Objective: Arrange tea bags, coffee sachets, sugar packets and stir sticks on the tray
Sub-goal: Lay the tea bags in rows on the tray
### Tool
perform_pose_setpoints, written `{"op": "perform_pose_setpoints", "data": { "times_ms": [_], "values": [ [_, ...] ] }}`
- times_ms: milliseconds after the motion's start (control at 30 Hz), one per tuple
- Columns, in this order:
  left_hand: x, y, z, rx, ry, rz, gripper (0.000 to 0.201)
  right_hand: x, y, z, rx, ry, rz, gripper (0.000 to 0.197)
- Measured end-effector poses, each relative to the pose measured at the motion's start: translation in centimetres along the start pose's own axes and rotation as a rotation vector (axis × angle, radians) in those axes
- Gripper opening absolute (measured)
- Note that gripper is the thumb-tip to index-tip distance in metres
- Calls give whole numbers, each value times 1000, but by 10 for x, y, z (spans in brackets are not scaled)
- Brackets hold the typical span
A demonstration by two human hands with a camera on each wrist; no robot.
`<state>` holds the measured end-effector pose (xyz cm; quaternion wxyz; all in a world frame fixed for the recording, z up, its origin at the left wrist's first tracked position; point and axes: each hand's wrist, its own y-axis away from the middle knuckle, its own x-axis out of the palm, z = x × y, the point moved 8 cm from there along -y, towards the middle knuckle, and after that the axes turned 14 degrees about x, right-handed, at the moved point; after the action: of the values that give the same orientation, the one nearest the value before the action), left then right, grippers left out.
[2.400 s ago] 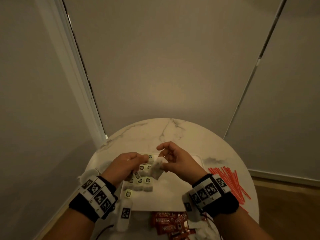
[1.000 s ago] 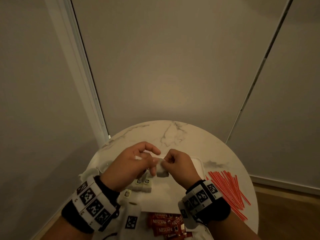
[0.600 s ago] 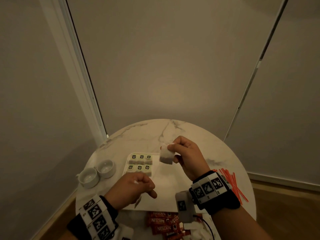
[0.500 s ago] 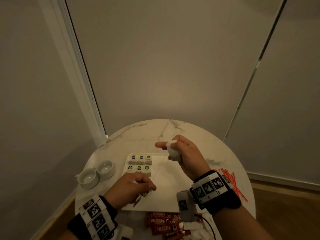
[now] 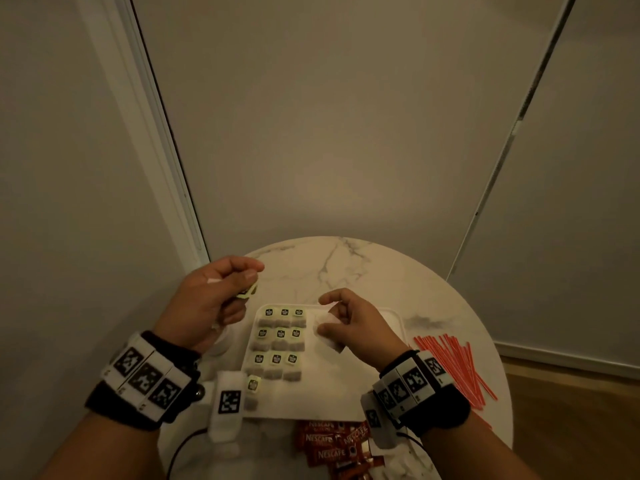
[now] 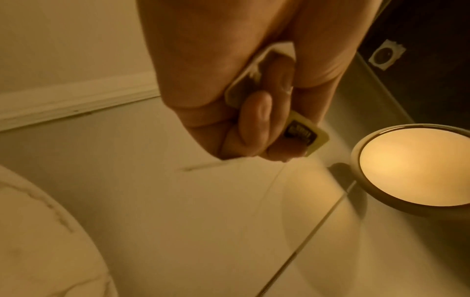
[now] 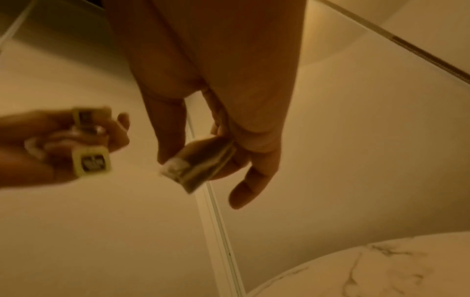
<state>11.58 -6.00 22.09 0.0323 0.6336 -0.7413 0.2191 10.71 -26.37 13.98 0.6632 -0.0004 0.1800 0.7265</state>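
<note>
A person's two hands work above a round marble table [image 5: 346, 258] w/ a white tray [image 5: 391, 317] at centre. The left hand [image 5: 207, 303], raised over the table's left edge, has fingers curled tight, pinching a pale green tea tag [image 5: 247, 292] between thumb & fingers; the left wrist view shows the tag [image 6: 302, 134] poking out past the fingertips, w/ a second tea-bag edge tucked in the fist. A thin string runs down from the tag.

The right hand [image 5: 356, 323] is over the tray's upper middle, thumb & fingers clamped on a tea bag [image 5: 327, 329]. In the right wrist view the bag [image 7: 198, 166] hangs from the pinch, blurred, its fill dark.

On the tray's left part lie tea bags [image 5: 278, 341] in three neat rows of three, each tag above its pouch. One more bag [image 5: 252, 386] lies below them, at the near-left corner.

Off the tray: red coffee sachets [image 5: 332, 445] in a loose heap at the table's near edge, & red stir sticks [image 5: 453, 365] fanned out on the right side. A small white bowl [image 5: 221, 344] sits left of the tray, mostly hidden under the left hand. Both wrists wear black bands w/ square printed markers. Sugar packets can't be made out.
</note>
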Motion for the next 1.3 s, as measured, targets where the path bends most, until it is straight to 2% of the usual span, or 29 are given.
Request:
{"op": "perform_pose_setpoints", "data": {
  "times_ms": [100,200,300,400,467,533,700,833,967,1067,1133,1200,1267,1300],
  "values": [
    [20,9,-2,-8,41,130,35,0,-1,3,-2,70,-61,3],
    [42,30,12,-102,46,292,45,-12,-6,3,25,-17,-168,12],
    [42,57,46,-292,-163,390,38,-26,-6,4,58,-201,-225,14],
    [33,80,80,-443,-318,436,19,-29,-3,5,140,-447,-138,12],
    [29,87,96,-494,-318,386,8,-27,0,10,157,-508,-74,17],
    [27,87,105,-485,-333,332,4,-21,2,16,146,-535,3,20],
    [22,79,121,-461,-409,312,12,-4,6,26,124,-617,163,27],
    [17,79,132,-491,-411,244,9,3,11,33,84,-653,234,27],
    [12,68,122,-429,-376,87,17,6,14,31,52,-611,242,19],
    [8,55,116,-419,-272,-75,14,11,18,28,47,-548,235,16],
    [1,45,112,-393,-211,-147,20,14,21,24,54,-475,217,15],
    [-5,31,100,-292,-201,-183,20,16,21,19,74,-376,179,16],
    [-5,20,83,-167,-236,-176,14,16,21,12,104,-295,139,18],
    [-5,15,76,-114,-261,-159,17,16,20,8,125,-264,118,18]
  ]
}}
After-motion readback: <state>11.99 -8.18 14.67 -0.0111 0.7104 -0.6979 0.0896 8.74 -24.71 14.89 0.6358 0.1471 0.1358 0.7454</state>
